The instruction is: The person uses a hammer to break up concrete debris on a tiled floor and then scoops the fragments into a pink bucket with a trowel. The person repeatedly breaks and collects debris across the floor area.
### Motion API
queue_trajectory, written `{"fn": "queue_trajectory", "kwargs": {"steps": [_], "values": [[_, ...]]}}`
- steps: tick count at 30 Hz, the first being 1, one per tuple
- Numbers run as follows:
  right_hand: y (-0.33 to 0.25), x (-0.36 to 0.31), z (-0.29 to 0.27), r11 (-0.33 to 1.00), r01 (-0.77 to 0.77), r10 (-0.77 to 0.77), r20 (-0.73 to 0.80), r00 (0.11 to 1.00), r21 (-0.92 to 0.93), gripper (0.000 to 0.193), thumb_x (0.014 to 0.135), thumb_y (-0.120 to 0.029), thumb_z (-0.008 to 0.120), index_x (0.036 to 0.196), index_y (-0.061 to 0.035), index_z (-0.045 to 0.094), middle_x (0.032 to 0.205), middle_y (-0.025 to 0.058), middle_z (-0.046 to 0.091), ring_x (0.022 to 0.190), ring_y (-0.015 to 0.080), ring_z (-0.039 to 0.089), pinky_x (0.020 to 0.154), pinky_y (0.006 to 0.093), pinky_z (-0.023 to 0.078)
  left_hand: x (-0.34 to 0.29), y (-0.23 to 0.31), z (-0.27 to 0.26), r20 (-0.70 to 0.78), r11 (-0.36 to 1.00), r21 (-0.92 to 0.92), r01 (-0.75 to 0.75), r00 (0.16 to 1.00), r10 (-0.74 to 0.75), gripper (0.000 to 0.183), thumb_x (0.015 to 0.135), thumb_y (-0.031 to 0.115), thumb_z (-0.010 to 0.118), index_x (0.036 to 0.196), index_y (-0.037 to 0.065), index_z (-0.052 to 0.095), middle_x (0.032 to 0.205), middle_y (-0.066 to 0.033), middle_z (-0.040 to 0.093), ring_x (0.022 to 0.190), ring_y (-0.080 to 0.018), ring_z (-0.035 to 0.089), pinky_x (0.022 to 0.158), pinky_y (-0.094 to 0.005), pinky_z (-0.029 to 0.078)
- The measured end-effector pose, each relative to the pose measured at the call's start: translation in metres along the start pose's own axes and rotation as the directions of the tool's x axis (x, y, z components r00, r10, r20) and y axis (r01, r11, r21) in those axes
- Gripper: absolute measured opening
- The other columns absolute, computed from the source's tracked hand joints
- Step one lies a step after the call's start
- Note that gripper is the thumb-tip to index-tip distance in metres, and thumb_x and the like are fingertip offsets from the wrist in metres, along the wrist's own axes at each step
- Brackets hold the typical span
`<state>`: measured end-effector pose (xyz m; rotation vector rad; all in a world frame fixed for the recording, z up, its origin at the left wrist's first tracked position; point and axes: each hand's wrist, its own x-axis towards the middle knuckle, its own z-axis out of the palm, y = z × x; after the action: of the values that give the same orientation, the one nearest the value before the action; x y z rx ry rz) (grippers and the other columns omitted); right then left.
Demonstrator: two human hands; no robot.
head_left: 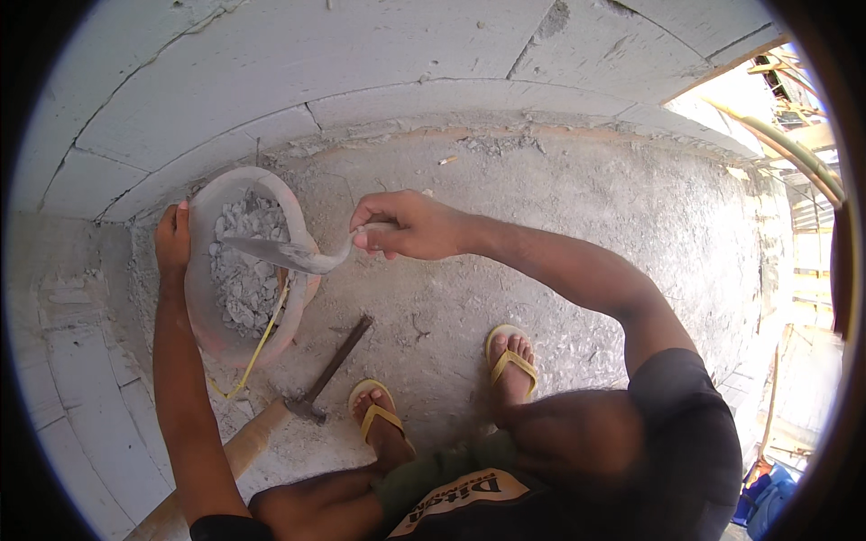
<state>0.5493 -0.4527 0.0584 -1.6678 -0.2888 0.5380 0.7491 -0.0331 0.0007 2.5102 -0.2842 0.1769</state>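
A dusty, pale bucket (290, 203) stands in the corner at the left, with grey rubble (236, 298) inside. My left hand (172, 236) grips its left rim, fingers bent over the edge. Closed round the handle of a trowel (287, 256), my right hand (410, 225) is just right of the bucket. The trowel's blade reaches over the rim and points left above the rubble. A yellow strap or cord (262, 347) hangs over the bucket's near side.
A hammer (339, 362) lies on the dusty concrete floor (433, 298), close to my left sandal (377, 417). A wooden or bamboo pole (248, 439) rests beside my left arm. Pale block walls (388, 54) rise ahead and at left. Blue items (769, 496) are at far right.
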Motion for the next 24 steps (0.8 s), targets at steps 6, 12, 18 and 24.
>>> {"fn": "queue_trajectory", "kwargs": {"steps": [6, 12, 18, 24], "values": [[0.105, -0.118, -0.091, 0.693, -0.23, -0.041, -0.355, 0.934, -0.684, 0.031, 0.094, -0.033, 0.064, 0.11, -0.0068, 0.061, 0.09, 0.0179, 0.07, 0.085, 0.0362, 0.068, 0.075, 0.0451, 0.053, 0.006, -0.013, -0.004, 0.047, 0.999, -0.026, 0.034, 0.998, -0.033, 0.045, 0.103, 0.038, 0.048, 0.09, -0.004, 0.058, 0.079, -0.0089, 0.056, 0.077, -0.0178, 0.049, 0.073, -0.0334, 0.042], [0.158, -0.175, -0.168, 0.511, -0.488, 0.124, -0.501, 0.856, -0.707, 0.031, 0.092, -0.033, 0.065, 0.11, -0.0086, 0.064, 0.091, 0.0179, 0.071, 0.088, 0.0365, 0.068, 0.077, 0.0455, 0.053, 0.004, -0.007, -0.003, 0.019, 0.999, 0.027, 0.02, 1.0, -0.021, 0.045, 0.103, 0.039, 0.048, 0.098, -0.004, 0.062, 0.083, -0.0102, 0.061, 0.079, -0.0195, 0.053, 0.076, -0.034, 0.044], [0.166, -0.137, -0.204, 0.518, -0.506, 0.107, -0.535, 0.838, -0.69, 0.03, 0.089, -0.034, 0.066, 0.106, -0.0095, 0.066, 0.089, 0.0185, 0.071, 0.09, 0.0386, 0.068, 0.078, 0.049, 0.053, 0.006, -0.024, -0.01, 0.111, 0.998, 0.061, 0.034, 0.993, -0.041, 0.046, 0.104, 0.039, 0.045, 0.106, -0.004, 0.061, 0.093, -0.0164, 0.064, 0.085, -0.0254, 0.058, 0.078, -0.0375, 0.045], [0.186, -0.127, -0.231, 0.452, -0.499, -0.029, -0.572, 0.82, -0.739, 0.03, 0.088, -0.034, 0.065, 0.108, -0.0117, 0.066, 0.089, 0.0179, 0.07, 0.088, 0.0376, 0.067, 0.079, 0.0476, 0.053, 0.012, -0.028, -0.003, 0.115, 0.992, 0.124, -0.039, 0.993, 0.025, 0.048, 0.104, 0.038, 0.044, 0.106, -0.007, 0.06, 0.092, -0.0209, 0.063, 0.083, -0.0309, 0.057, 0.078, -0.0394, 0.045]]}}
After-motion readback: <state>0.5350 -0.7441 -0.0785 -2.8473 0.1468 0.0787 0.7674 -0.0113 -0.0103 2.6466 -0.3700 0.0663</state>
